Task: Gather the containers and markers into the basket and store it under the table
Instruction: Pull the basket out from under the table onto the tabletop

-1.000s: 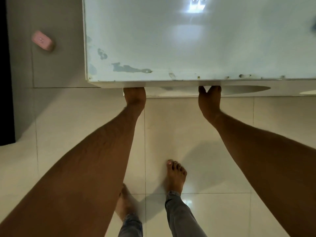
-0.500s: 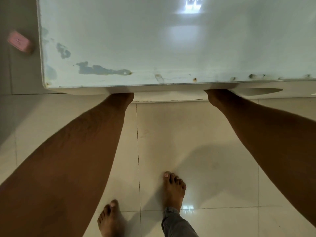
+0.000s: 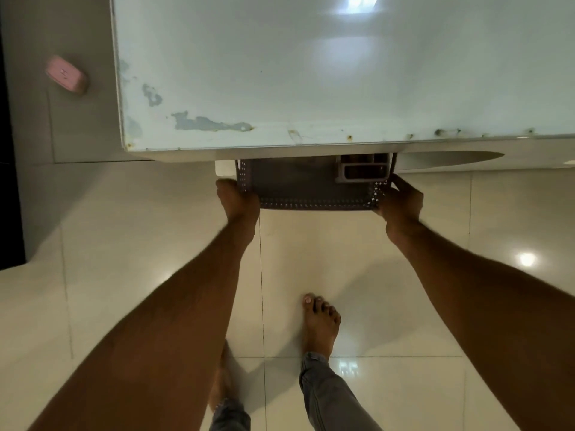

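Note:
A grey perforated basket (image 3: 298, 188) juts out from under the front edge of the white table (image 3: 311, 73); its far part is hidden beneath the tabletop. My left hand (image 3: 238, 199) grips the basket's near left corner and my right hand (image 3: 401, 200) grips its near right corner. A grey slotted container (image 3: 362, 171) lies inside the basket at the right. Markers are not visible.
The floor is glossy cream tile (image 3: 311, 259). My bare feet (image 3: 320, 325) stand just in front of the table. A pink object (image 3: 66, 74) is fixed to the grey wall at the left. A dark opening runs along the far left edge.
Both hands were reaching under the table edge, with no basket to be seen. Now they are nearer to me and grip the basket, whose front part shows beyond the edge.

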### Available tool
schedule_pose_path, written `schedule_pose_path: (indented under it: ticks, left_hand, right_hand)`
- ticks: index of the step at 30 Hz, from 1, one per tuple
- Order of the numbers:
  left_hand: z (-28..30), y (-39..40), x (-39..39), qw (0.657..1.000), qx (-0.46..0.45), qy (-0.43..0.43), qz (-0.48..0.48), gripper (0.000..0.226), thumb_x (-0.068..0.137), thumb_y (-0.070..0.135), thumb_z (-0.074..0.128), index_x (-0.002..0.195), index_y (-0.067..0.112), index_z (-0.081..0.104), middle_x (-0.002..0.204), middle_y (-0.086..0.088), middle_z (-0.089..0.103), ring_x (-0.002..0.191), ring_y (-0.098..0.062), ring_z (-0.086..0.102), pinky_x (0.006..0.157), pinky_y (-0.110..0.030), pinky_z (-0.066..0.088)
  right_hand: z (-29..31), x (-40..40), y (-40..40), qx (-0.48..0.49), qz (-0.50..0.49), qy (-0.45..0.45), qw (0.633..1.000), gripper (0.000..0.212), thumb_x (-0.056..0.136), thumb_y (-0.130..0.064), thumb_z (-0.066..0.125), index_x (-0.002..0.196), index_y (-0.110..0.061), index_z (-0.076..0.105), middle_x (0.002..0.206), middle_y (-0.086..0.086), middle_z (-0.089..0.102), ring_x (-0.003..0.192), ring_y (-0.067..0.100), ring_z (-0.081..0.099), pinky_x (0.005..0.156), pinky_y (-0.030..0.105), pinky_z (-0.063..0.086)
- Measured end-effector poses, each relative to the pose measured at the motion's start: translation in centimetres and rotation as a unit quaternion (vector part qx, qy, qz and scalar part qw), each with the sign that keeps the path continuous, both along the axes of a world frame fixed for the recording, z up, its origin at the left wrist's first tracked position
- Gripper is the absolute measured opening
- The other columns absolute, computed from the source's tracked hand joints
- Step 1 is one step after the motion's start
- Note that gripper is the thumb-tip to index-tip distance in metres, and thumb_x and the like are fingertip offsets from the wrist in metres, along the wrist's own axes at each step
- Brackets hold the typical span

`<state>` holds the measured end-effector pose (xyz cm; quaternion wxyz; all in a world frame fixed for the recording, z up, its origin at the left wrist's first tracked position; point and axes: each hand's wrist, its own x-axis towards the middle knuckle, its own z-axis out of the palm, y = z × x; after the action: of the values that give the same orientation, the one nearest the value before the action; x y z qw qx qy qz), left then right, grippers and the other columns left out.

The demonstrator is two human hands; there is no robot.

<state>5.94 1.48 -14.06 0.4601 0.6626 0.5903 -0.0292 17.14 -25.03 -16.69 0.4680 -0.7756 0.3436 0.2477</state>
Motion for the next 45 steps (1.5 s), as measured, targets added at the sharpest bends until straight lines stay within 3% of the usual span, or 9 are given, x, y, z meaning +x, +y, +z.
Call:
schedule_pose_path:
  ticks: [11,15,17,20,23,29,39,42,45]
  left_hand:
    - [5.3,-5.3,-11.8,0.995,-0.032,0.046,0.076,0.025,0.089,0.005,0.065,0.098,0.012,0.043,0.101,-0.007,0.053,0.088,-0.021,0.05,0.063,-0.029,0.045]
    - [9.2,-7.2,-16.5,0.99,-0.044,0.067,0.113,0.025,0.091,0.006,0.067,0.101,0.013,0.045,0.096,-0.003,0.054,0.089,-0.022,0.053,0.059,-0.024,0.043]
    - [10.9,-8.0,-18.5,0.988,-0.051,0.07,0.129,0.026,0.092,0.006,0.068,0.102,0.014,0.045,0.093,0.001,0.054,0.09,-0.022,0.054,0.059,-0.022,0.043]
    - [13.8,-8.8,-20.8,0.985,-0.053,0.072,0.15,0.026,0.092,0.008,0.069,0.106,0.014,0.047,0.105,-0.006,0.058,0.096,-0.026,0.058,0.067,-0.027,0.048]
    - [16.6,-8.9,-22.4,0.985,-0.047,0.058,0.155,0.026,0.094,0.009,0.068,0.109,0.018,0.048,0.114,-0.009,0.061,0.103,-0.029,0.059,0.085,-0.037,0.052]
    - [22.2,-8.4,-23.9,0.983,-0.05,-0.015,0.177,0.034,0.092,0.004,0.073,0.12,0.013,0.054,0.122,-0.012,0.066,0.11,-0.035,0.066,0.091,-0.059,0.059]
    - [29.2,-6.7,-22.0,0.961,-0.008,-0.167,0.219,0.058,0.075,-0.022,0.073,0.119,0.014,0.062,0.123,-0.006,0.068,0.112,-0.032,0.069,0.086,-0.041,0.059]
    - [30.6,-5.7,-19.7,0.953,-0.005,-0.211,0.217,0.057,0.077,-0.02,0.074,0.119,0.016,0.063,0.124,-0.002,0.069,0.113,-0.026,0.07,0.082,-0.031,0.059]
    - [31.7,-4.1,-16.5,0.949,-0.016,-0.24,0.205,0.057,0.08,-0.014,0.075,0.125,0.019,0.065,0.122,0.006,0.072,0.11,-0.017,0.072,0.083,-0.027,0.061]
  right_hand:
    - [6.3,-10.2,-3.4,0.024,-0.005,0.003,1.0,0.044,0.091,0.001,0.077,0.133,-0.008,0.07,0.122,0.013,0.076,0.114,0.033,0.073,0.105,0.054,0.057]
    - [10.7,-13.5,-4.6,0.034,0.034,-0.008,0.999,0.041,0.087,0.002,0.079,0.126,-0.01,0.074,0.089,-0.017,0.077,0.094,0.018,0.075,0.103,0.049,0.058]
    - [12.9,-15.2,-4.9,0.037,0.064,-0.022,0.997,0.036,0.088,0.002,0.078,0.11,-0.026,0.08,0.074,-0.025,0.075,0.083,0.004,0.074,0.097,0.043,0.06]
    - [16.2,-17.2,-5.1,0.044,0.082,-0.035,0.995,0.051,0.09,0.005,0.074,0.086,-0.046,0.073,0.075,-0.029,0.076,0.076,-0.002,0.074,0.088,0.034,0.059]
    - [19.6,-18.7,-5.0,0.056,0.088,-0.04,0.994,0.057,0.091,0.01,0.069,0.095,-0.046,0.071,0.078,-0.032,0.076,0.079,-0.011,0.073,0.085,0.028,0.057]
    - [24.9,-20.1,-5.2,0.082,0.081,-0.071,0.991,0.048,0.093,0.016,0.062,0.125,-0.018,0.072,0.108,0.006,0.08,0.107,0.026,0.075,0.097,0.055,0.06]
    - [31.1,-18.3,-4.3,0.158,0.057,-0.133,0.977,0.071,0.082,0.035,0.052,0.139,-0.007,0.063,0.13,0.02,0.072,0.123,0.037,0.068,0.104,0.066,0.052]
    - [32.5,-16.2,-3.5,0.165,0.074,-0.165,0.969,0.078,0.08,0.036,0.053,0.132,-0.021,0.067,0.123,0.017,0.076,0.117,0.032,0.073,0.098,0.055,0.059]
    - [33.4,-13.4,-2.3,0.161,0.089,-0.186,0.965,0.081,0.08,0.036,0.054,0.13,-0.027,0.067,0.102,-0.006,0.083,0.095,0.01,0.077,0.079,0.034,0.066]
